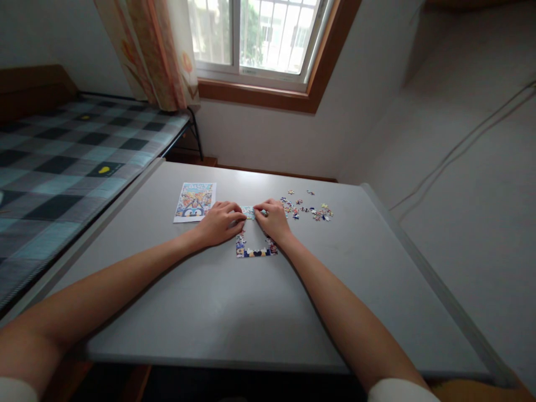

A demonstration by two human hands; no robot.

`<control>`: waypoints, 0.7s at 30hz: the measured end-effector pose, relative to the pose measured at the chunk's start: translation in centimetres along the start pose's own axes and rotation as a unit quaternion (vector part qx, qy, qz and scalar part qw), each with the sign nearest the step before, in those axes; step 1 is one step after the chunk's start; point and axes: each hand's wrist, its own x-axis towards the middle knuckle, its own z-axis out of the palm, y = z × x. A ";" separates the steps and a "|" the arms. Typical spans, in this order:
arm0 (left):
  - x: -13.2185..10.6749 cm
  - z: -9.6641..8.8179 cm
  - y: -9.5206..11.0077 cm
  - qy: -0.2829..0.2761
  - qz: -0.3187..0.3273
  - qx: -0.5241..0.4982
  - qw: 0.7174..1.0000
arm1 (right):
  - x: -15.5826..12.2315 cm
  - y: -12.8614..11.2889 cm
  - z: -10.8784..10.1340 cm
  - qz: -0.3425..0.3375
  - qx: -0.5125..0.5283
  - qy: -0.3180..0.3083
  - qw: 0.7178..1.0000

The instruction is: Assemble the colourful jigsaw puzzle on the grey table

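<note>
A partly joined jigsaw puzzle (257,253) lies on the table as a frame of pieces around a bare middle. At its far edge is a light blue strip of joined pieces (248,212). My left hand (223,223) is closed at the left end of this strip, thumb and fingertips on it. On the right end, my right hand (273,220) pinches the strip between thumb and fingers. Parts of both puzzle sides are hidden under the hands. A printed picture sheet (195,202) with colourful cartoon figures lies just beyond my left hand.
Several loose jigsaw pieces (322,213) are scattered to the right of my right hand. The grey table (201,312) has a raised rim along its right side. Left of it stands a bed with a checked cover (84,151). A window (268,39) is behind the table.
</note>
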 end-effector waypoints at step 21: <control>-0.1 0.3 -0.3 0.002 0.005 0.004 1.000 | -0.1 -0.2 -0.1 0.000 0.047 -0.011 0.999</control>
